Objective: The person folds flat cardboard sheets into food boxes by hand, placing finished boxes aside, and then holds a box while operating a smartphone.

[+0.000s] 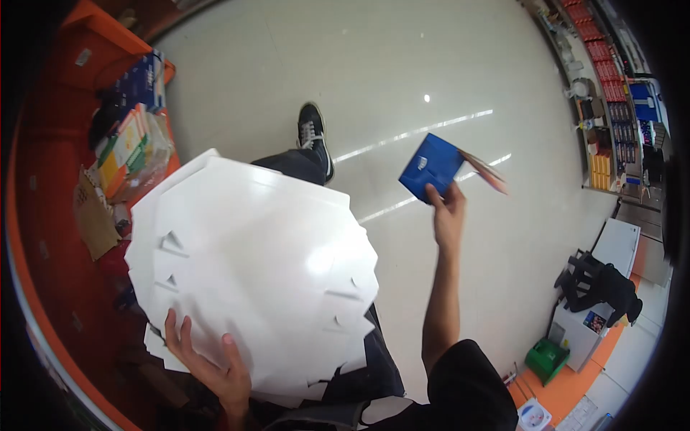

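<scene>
L hand [215,363] splayed — R hand [447,212] raised, pinching

No legible text anywhere.

The blue packet [431,167] in the right hand [448,215] bears a small pale mark — too blurred to read — and the boxes on the orange shelf [133,144] (printed in colour) show nothing readable either.
</scene>
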Demonstrator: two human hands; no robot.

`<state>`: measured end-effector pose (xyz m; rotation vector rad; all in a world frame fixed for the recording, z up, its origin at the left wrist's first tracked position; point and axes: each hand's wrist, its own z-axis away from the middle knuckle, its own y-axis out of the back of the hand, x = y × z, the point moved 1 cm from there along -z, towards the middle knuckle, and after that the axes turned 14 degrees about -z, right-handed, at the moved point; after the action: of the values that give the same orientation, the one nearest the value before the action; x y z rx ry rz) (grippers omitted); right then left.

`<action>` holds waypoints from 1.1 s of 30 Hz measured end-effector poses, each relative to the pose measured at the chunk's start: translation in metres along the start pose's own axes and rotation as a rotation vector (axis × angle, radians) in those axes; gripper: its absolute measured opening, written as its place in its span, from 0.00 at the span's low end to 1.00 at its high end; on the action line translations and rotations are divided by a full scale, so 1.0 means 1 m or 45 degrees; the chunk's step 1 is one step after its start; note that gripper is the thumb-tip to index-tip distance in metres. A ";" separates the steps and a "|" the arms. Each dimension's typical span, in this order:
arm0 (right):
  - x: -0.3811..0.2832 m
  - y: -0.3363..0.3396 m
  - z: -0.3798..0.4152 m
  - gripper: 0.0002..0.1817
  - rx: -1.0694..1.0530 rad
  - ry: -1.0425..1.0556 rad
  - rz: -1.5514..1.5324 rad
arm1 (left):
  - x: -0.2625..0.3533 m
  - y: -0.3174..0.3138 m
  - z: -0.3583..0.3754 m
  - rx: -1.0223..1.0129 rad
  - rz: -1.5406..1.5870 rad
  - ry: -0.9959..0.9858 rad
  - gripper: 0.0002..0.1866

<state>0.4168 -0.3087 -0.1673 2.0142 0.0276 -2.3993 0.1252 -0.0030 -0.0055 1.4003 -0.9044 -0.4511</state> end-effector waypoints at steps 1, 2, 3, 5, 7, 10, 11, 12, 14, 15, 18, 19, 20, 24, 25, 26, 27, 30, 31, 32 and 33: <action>-0.049 -0.002 0.017 0.17 -0.073 0.030 -0.053 | 0.005 0.008 0.003 0.025 0.081 -0.053 0.29; -0.094 -0.004 0.038 0.17 -0.150 0.058 -0.107 | 0.010 0.017 0.007 0.052 0.155 -0.108 0.30; -0.136 -0.011 0.061 0.16 -0.233 0.106 -0.168 | 0.015 0.022 0.010 0.106 0.341 -0.132 0.31; -0.197 -0.019 0.104 0.16 -0.366 0.174 -0.253 | 0.027 0.033 0.017 0.135 0.688 -0.149 0.38; -0.234 -0.031 0.141 0.17 -0.727 0.276 -0.098 | 0.048 0.044 0.017 -0.010 1.234 -0.043 0.56; -0.264 -0.063 0.189 0.18 -1.090 0.213 -0.020 | 0.058 0.042 0.015 -0.364 1.698 -0.099 0.72; -0.256 -0.064 0.193 0.20 -1.206 0.343 0.122 | 0.061 0.040 0.018 -0.380 1.799 -0.101 0.74; -0.249 -0.080 0.197 0.20 -1.266 0.364 0.121 | 0.053 0.031 0.012 -0.326 1.829 -0.203 0.76; -0.245 -0.096 0.210 0.19 -1.385 0.506 0.265 | 0.049 0.042 0.016 -0.250 2.059 -0.231 0.74; -0.244 -0.104 0.211 0.17 -1.533 0.578 0.288 | 0.042 0.042 0.018 -0.208 2.073 -0.222 0.74; -0.264 -0.133 0.226 0.14 -1.823 0.352 0.301 | 0.020 0.026 0.024 -0.219 2.071 -0.300 0.66; -0.263 -0.140 0.227 0.12 -1.881 0.343 0.260 | 0.012 0.018 0.023 -0.061 1.902 -0.339 0.62; -0.263 -0.145 0.233 0.12 -1.901 0.346 0.274 | 0.008 0.021 0.023 0.088 1.725 -0.374 0.57; -0.262 -0.158 0.252 0.14 -1.751 0.227 0.406 | 0.006 0.038 0.038 0.209 2.024 -0.231 0.45; -0.262 -0.167 0.269 0.17 -1.632 0.296 0.392 | 0.002 0.038 0.043 0.296 1.995 -0.224 0.40; -0.262 -0.174 0.281 0.21 -1.517 0.359 0.375 | -0.003 0.043 0.048 0.323 1.995 -0.208 0.40; -0.260 -0.180 0.287 0.27 -1.575 0.450 0.471 | -0.008 0.052 0.053 0.252 2.088 -0.078 0.38; -0.242 -0.197 0.305 0.27 -1.609 0.528 0.554 | -0.022 0.067 0.065 0.214 2.169 0.216 0.32; -0.238 -0.201 0.310 0.28 -1.629 0.496 0.586 | -0.029 0.067 0.067 0.168 2.115 0.287 0.31; -0.233 -0.205 0.312 0.28 -1.663 0.494 0.580 | -0.035 0.067 0.070 0.119 2.062 0.355 0.30; -0.228 -0.207 0.314 0.27 -1.671 0.508 0.598 | -0.039 0.065 0.071 0.166 2.098 0.396 0.28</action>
<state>0.1433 -0.1090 0.1128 1.4665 0.7778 -1.0635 0.0325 -0.0096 0.0405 0.4297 -1.4791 1.0444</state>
